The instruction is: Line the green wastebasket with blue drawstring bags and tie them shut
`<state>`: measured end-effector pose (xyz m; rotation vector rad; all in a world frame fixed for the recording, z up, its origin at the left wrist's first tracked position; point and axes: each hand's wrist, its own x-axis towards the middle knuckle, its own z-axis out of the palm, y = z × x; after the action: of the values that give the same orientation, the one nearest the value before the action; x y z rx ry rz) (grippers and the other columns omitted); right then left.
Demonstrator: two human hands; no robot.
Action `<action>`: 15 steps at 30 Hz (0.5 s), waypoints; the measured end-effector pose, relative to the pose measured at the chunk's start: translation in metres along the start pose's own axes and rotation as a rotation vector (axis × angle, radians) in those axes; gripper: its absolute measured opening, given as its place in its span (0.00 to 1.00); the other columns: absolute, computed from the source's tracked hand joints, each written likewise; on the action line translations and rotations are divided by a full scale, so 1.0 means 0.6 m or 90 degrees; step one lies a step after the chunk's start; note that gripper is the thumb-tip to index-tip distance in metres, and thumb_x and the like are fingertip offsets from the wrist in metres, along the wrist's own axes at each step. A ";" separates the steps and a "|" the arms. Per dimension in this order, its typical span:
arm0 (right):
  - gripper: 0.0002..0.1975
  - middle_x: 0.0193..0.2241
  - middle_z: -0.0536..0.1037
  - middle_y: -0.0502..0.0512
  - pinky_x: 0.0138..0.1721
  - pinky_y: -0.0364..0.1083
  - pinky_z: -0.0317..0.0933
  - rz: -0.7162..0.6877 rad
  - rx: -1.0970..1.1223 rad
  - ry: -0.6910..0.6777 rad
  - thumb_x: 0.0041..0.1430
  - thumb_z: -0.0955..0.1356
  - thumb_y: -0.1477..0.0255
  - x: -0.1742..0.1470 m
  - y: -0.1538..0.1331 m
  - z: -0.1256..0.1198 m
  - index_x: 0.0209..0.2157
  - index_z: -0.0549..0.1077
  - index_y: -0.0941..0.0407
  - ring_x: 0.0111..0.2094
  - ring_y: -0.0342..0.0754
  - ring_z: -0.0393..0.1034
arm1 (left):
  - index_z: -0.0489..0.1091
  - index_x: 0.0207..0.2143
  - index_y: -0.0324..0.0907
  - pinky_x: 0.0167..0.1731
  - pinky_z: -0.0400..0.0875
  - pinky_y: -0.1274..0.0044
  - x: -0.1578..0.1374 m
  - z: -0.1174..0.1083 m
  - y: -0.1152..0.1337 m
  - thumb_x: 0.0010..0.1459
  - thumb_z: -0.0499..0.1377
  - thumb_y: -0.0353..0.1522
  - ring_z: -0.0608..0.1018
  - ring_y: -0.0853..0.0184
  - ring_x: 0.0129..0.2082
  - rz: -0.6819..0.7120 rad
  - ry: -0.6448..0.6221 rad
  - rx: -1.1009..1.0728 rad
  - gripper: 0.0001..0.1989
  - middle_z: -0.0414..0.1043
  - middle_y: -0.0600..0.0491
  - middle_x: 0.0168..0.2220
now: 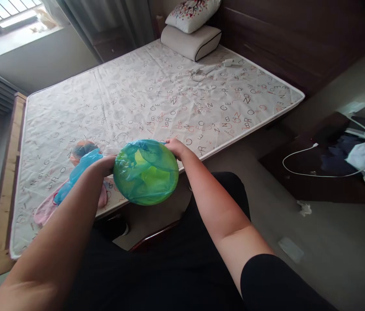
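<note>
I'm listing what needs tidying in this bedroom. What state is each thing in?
Green container: mouth facing the camera
Blue liner: spread across its mouth
Right hand: pinching the liner's edge
Left hand: at the rim, fingertips hidden
Blue plastic bag: crumpled
Mattress: unsheeted
Patterned pillow: stacked on plain pillow
White cable: loose, one end unplugged
Grey curtain: drawn aside

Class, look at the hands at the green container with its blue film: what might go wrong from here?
The thin blue film might tear or slip between the left hand and the right hand. The green container, close to the edge of the mattress, might tip or drop if a grip loosens. The blue plastic bundle beside the left forearm might get dragged.
</note>
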<state>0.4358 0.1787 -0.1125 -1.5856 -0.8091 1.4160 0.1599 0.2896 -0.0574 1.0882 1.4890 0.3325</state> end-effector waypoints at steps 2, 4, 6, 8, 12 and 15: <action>0.09 0.27 0.78 0.55 0.32 0.50 0.67 -0.011 -0.009 0.017 0.50 0.77 0.67 -0.001 -0.003 -0.003 0.31 0.75 0.53 0.29 0.52 0.72 | 0.78 0.44 0.41 0.35 0.82 0.67 -0.006 -0.007 0.002 0.51 0.74 0.32 0.83 0.55 0.38 0.029 -0.005 0.021 0.18 0.80 0.47 0.36; 0.09 0.32 0.80 0.56 0.35 0.51 0.69 -0.025 -0.004 0.021 0.55 0.74 0.63 -0.004 -0.008 -0.009 0.31 0.75 0.53 0.34 0.54 0.74 | 0.78 0.47 0.42 0.41 0.82 0.65 -0.018 -0.011 -0.003 0.54 0.71 0.33 0.83 0.53 0.45 0.126 0.053 0.053 0.18 0.81 0.45 0.42; 0.12 0.40 0.83 0.57 0.40 0.52 0.72 -0.058 0.035 -0.009 0.62 0.69 0.57 -0.010 -0.013 -0.014 0.36 0.77 0.52 0.41 0.56 0.77 | 0.76 0.52 0.43 0.52 0.79 0.62 -0.036 -0.006 -0.016 0.60 0.66 0.34 0.80 0.52 0.55 0.274 0.183 0.084 0.18 0.79 0.44 0.51; 0.19 0.49 0.83 0.57 0.48 0.53 0.74 -0.100 0.065 -0.068 0.65 0.68 0.51 -0.016 -0.015 -0.013 0.46 0.79 0.50 0.50 0.57 0.77 | 0.76 0.52 0.44 0.63 0.72 0.60 -0.052 0.012 -0.034 0.62 0.62 0.34 0.74 0.51 0.63 0.443 0.263 0.171 0.15 0.76 0.44 0.56; 0.32 0.62 0.79 0.62 0.65 0.58 0.67 -0.148 -0.028 -0.096 0.57 0.77 0.52 -0.025 -0.018 0.005 0.58 0.76 0.53 0.63 0.62 0.73 | 0.80 0.44 0.44 0.69 0.63 0.56 -0.041 0.075 -0.061 0.57 0.66 0.33 0.76 0.45 0.61 0.578 -0.044 0.536 0.11 0.80 0.44 0.49; 0.33 0.67 0.75 0.63 0.70 0.58 0.62 -0.174 -0.091 -0.092 0.59 0.76 0.58 -0.029 -0.024 0.017 0.63 0.75 0.54 0.68 0.63 0.68 | 0.81 0.42 0.42 0.68 0.61 0.55 0.007 0.111 -0.059 0.56 0.68 0.32 0.77 0.42 0.60 0.416 -0.140 0.574 0.10 0.81 0.43 0.47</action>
<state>0.4241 0.1711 -0.0918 -1.4236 -1.1890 1.3076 0.2046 0.2498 -0.1031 2.2599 1.0347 -0.0482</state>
